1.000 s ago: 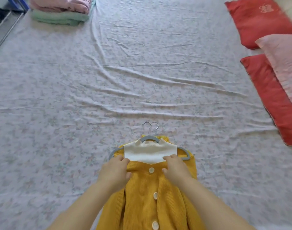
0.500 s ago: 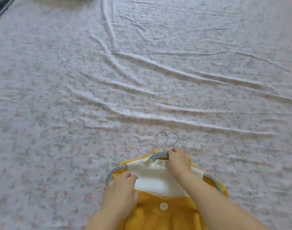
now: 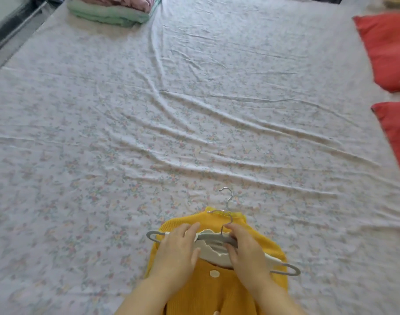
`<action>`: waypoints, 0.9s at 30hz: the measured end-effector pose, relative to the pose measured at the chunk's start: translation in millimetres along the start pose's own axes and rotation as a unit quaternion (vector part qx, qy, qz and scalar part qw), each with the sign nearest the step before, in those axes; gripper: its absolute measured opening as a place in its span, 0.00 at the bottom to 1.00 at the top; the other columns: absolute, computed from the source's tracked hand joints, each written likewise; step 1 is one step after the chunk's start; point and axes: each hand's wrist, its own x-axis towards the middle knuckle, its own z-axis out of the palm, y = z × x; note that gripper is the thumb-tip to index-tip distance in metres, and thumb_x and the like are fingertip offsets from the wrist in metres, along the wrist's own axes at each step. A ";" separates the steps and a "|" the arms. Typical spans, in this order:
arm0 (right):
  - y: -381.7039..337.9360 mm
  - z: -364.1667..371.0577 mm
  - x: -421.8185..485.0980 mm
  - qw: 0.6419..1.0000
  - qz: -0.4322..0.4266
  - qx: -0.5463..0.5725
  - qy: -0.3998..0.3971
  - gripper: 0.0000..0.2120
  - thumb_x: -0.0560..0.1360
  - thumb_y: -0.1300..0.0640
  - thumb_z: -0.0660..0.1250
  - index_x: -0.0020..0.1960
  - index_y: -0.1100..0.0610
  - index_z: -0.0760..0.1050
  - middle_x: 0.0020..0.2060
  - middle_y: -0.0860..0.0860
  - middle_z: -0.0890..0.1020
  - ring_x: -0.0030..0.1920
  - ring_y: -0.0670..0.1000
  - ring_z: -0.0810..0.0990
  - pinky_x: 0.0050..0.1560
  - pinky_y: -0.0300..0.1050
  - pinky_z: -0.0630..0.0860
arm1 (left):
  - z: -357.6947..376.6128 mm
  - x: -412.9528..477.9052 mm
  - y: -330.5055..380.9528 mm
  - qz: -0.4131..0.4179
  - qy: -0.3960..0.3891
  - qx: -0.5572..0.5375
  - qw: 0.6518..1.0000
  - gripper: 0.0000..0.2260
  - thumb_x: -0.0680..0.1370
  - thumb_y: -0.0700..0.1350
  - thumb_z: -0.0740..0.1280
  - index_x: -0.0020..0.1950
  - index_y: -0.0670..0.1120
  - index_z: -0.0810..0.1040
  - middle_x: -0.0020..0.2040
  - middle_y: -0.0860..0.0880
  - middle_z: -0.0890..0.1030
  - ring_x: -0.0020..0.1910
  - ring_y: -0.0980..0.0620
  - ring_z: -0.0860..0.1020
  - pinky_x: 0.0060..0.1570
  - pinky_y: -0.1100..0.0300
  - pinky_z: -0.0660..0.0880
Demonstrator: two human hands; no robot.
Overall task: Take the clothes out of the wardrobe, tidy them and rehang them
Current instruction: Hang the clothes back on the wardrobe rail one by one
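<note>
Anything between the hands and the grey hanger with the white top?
Nothing visible. The right hand grips the grey hanger beside its hook; the left hand lies across the hanger and the white top, over the yellow cardigan.

A yellow ribbed cardigan point(image 3: 208, 292) with cream buttons lies flat beneath the left hand point(image 3: 176, 251) and right hand point(image 3: 246, 251). Across them a grey hanger point(image 3: 217, 238) tilts, apparently raised, carrying a white top point(image 3: 215, 253).
</note>
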 end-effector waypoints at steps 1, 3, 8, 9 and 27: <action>-11.8 -6.5 -15.7 1.000 -0.013 -0.002 0.016 0.17 0.72 0.65 0.68 0.58 0.52 0.74 0.42 0.38 0.73 0.44 0.43 0.75 0.47 0.32 0.69 | -3.8 -6.5 6.5 0.014 0.005 0.002 1.000 0.22 0.79 0.53 0.57 0.73 0.55 0.58 0.66 0.57 0.66 0.65 0.56 0.64 0.62 0.62 0.62; -34.4 -19.0 -42.7 0.998 -0.026 0.001 0.049 0.18 0.70 0.66 0.70 0.57 0.53 0.76 0.41 0.35 0.72 0.41 0.41 0.74 0.45 0.27 0.67 | -18.5 -24.8 19.1 0.042 0.015 0.010 0.999 0.20 0.77 0.53 0.61 0.69 0.55 0.66 0.60 0.57 0.73 0.60 0.55 0.70 0.60 0.60 0.65; -91.0 -50.0 -83.4 0.994 -0.072 0.015 0.084 0.20 0.67 0.67 0.73 0.57 0.54 0.76 0.39 0.40 0.75 0.42 0.41 0.74 0.45 0.29 0.68 | -66.3 -77.6 34.4 0.090 0.151 -0.024 0.984 0.11 0.64 0.44 0.74 0.45 0.53 0.82 0.35 0.58 0.79 0.33 0.54 0.79 0.40 0.61 0.76; -100.7 -54.7 -90.0 0.993 -0.076 0.022 0.088 0.20 0.67 0.66 0.73 0.57 0.54 0.76 0.40 0.40 0.75 0.42 0.40 0.74 0.46 0.29 0.68 | -75.1 -89.5 36.6 0.089 0.165 -0.034 0.982 0.10 0.65 0.44 0.71 0.46 0.52 0.81 0.35 0.57 0.79 0.33 0.53 0.79 0.40 0.63 0.74; -305.7 2.8 -231.8 0.765 -0.637 -0.059 -0.068 0.25 0.66 0.53 0.68 0.61 0.45 0.69 0.38 0.42 0.79 0.27 0.42 0.75 0.20 0.33 0.67 | -162.9 -441.9 26.4 -0.290 0.527 -0.026 0.799 0.17 0.68 0.43 0.73 0.53 0.58 0.76 0.36 0.57 0.80 0.30 0.58 0.75 0.32 0.65 0.70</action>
